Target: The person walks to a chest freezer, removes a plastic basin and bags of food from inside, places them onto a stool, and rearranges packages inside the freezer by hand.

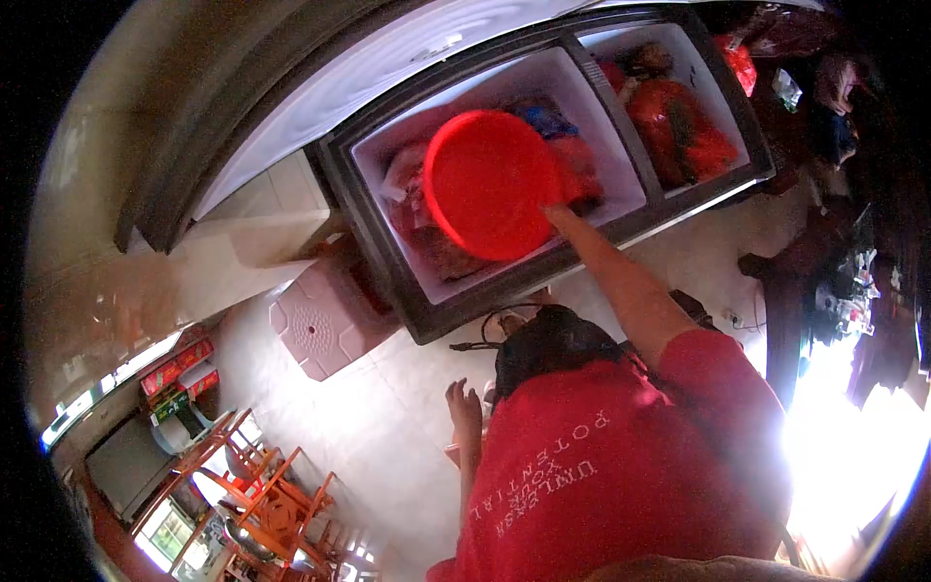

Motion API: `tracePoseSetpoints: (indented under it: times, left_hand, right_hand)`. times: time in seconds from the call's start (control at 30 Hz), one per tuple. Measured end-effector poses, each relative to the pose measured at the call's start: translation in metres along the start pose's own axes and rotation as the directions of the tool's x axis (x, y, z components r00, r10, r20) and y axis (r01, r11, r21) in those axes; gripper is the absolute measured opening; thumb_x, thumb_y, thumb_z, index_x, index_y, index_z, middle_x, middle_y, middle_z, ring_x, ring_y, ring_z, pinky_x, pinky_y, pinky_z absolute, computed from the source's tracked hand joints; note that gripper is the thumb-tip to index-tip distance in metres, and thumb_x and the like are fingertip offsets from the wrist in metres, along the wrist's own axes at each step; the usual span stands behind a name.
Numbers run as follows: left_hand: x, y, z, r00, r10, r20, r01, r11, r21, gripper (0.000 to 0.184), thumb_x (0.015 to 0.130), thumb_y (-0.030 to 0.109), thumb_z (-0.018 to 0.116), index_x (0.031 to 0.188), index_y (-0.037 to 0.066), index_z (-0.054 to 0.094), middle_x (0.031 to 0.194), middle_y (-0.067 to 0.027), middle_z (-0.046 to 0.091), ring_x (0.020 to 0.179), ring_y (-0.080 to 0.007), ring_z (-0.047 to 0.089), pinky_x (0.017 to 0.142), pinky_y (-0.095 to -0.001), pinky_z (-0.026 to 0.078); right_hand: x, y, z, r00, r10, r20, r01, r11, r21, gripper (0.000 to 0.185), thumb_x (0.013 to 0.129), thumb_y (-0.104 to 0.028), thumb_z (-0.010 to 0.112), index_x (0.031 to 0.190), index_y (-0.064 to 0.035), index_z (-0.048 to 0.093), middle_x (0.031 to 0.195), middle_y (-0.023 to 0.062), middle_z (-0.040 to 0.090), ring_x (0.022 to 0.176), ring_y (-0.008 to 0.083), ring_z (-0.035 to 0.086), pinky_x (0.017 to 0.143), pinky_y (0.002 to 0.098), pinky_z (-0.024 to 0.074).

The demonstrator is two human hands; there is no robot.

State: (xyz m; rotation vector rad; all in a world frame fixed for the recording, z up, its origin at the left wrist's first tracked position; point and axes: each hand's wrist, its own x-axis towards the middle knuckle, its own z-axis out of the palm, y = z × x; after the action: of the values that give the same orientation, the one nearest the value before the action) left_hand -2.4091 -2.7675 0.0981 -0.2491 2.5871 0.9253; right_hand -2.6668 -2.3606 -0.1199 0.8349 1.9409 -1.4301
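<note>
A round red basin [490, 184] is in the larger left compartment of an open chest freezer [432, 315], or held just over it; I cannot tell if it rests on what lies below. My right hand [555, 210] is closed on the basin's near right rim, with its fingers partly hidden. Around the basin, bagged items show, among them a blue package [546, 120] and something red. Low at my left side, my left hand [464, 398] is open, its fingers apart and slightly curled, holding nothing.
Red plastic bags [679, 131] fill part of the freezer's right compartment. A pink plastic stool [325, 325] stands left of the freezer. Orange wooden chairs [281, 514] are at the lower left. A dark cable [475, 344] lies by the freezer's near side.
</note>
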Motion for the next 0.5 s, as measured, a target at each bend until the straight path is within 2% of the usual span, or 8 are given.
tracePoseSetpoints:
  times: [0.1, 0.13, 0.17, 0.27, 0.33, 0.37, 0.47, 0.5]
  left_hand:
    - [-0.024, -0.013, 0.008, 0.998, -0.063, 0.0, 0.063, 0.998, -0.017, 0.029, 0.08, 0.005, 0.053, 0.108, -0.001, 0.052, 0.108, -0.0221, 0.052, 0.105, -0.0378, 0.046, 0.09, -0.0431, 0.04]
    - [-0.03, -0.031, 0.013, 0.999, -0.041, 0.024, 0.041, 0.999, 0.001, 0.028, 0.082, 0.008, 0.055, 0.108, 0.001, 0.053, 0.105, -0.0204, 0.052, 0.098, -0.0347, 0.05, 0.083, -0.0402, 0.043]
    - [-0.034, -0.053, 0.023, 0.999, -0.018, 0.05, 0.017, 1.0, 0.017, 0.027, 0.084, 0.012, 0.057, 0.108, 0.002, 0.054, 0.101, -0.0188, 0.052, 0.092, -0.0316, 0.055, 0.075, -0.0373, 0.046]
    - [-0.042, -0.086, 0.042, 0.994, 0.013, 0.113, -0.024, 0.994, 0.103, 0.026, 0.084, 0.012, 0.056, 0.109, 0.003, 0.053, 0.101, -0.0203, 0.053, 0.085, -0.0321, 0.057, 0.072, -0.0374, 0.047]
    - [-0.049, -0.071, 0.042, 0.999, 0.05, -0.01, -0.05, 0.998, 0.028, 0.025, 0.085, 0.011, 0.054, 0.11, 0.004, 0.053, 0.102, -0.02, 0.054, 0.083, -0.0316, 0.058, 0.071, -0.0374, 0.047]
    - [-0.047, -0.055, 0.037, 0.995, 0.067, -0.073, -0.068, 0.998, -0.01, 0.025, 0.086, 0.01, 0.053, 0.11, 0.004, 0.053, 0.102, -0.0199, 0.055, 0.082, -0.0314, 0.058, 0.071, -0.0374, 0.047]
    - [-0.028, -0.002, 0.006, 0.97, -0.161, 0.182, 0.184, 0.976, -0.118, 0.028, 0.083, 0.012, 0.053, 0.108, 0.0, 0.054, 0.1, -0.0214, 0.057, 0.095, -0.0349, 0.054, 0.08, -0.041, 0.044]
    - [-0.026, -0.002, 0.008, 0.97, -0.181, 0.163, 0.208, 0.963, -0.171, 0.028, 0.083, 0.012, 0.053, 0.108, 0.001, 0.055, 0.1, -0.0204, 0.057, 0.093, -0.0345, 0.054, 0.079, -0.0406, 0.045]
  right_hand:
    - [0.002, 0.003, 0.011, 0.995, 0.065, 0.073, -0.071, 0.994, 0.087, 0.042, 0.079, -0.029, 0.062, 0.115, -0.0123, 0.05, 0.099, 0.009, 0.057, 0.077, 0.0222, 0.058, 0.051, 0.0319, 0.0508]
    - [-0.001, 0.001, 0.012, 0.992, 0.077, 0.097, -0.089, 0.987, 0.137, 0.044, 0.078, -0.029, 0.062, 0.117, -0.0129, 0.049, 0.101, 0.0095, 0.057, 0.078, 0.0228, 0.058, 0.051, 0.0321, 0.0512]
    - [-0.003, 0.001, 0.015, 0.991, 0.092, 0.1, -0.111, 0.971, 0.21, 0.047, 0.078, -0.029, 0.062, 0.119, -0.0135, 0.048, 0.104, 0.01, 0.057, 0.08, 0.0234, 0.058, 0.051, 0.0323, 0.0517]
    - [-0.003, 0.01, 0.025, 0.981, 0.192, 0.039, -0.186, 0.851, 0.491, 0.049, 0.078, -0.029, 0.062, 0.122, -0.0158, 0.046, 0.107, 0.0095, 0.056, 0.083, 0.024, 0.057, 0.052, 0.0335, 0.0523]
    - [0.015, 0.03, 0.022, 0.949, 0.315, -0.022, -0.235, 0.752, 0.616, 0.047, 0.079, -0.03, 0.061, 0.122, -0.0164, 0.047, 0.109, 0.0092, 0.055, 0.087, 0.0245, 0.056, 0.054, 0.0363, 0.0529]
    - [0.035, 0.047, 0.023, 0.973, 0.222, -0.057, -0.163, 0.844, 0.512, 0.047, 0.079, -0.03, 0.061, 0.121, -0.0152, 0.047, 0.111, 0.0096, 0.055, 0.088, 0.025, 0.056, 0.056, 0.0376, 0.0526]
    - [0.076, 0.078, 0.023, 0.987, -0.124, -0.1, 0.152, 0.927, 0.344, 0.049, 0.078, -0.03, 0.063, 0.12, -0.0112, 0.047, 0.114, 0.0108, 0.052, 0.088, 0.026, 0.055, 0.06, 0.0406, 0.0507]
    - [0.073, 0.08, 0.018, 0.97, -0.217, -0.108, 0.236, 0.945, 0.224, 0.049, 0.078, -0.029, 0.063, 0.12, -0.01, 0.047, 0.113, 0.0108, 0.052, 0.087, 0.0259, 0.054, 0.06, 0.0405, 0.0502]
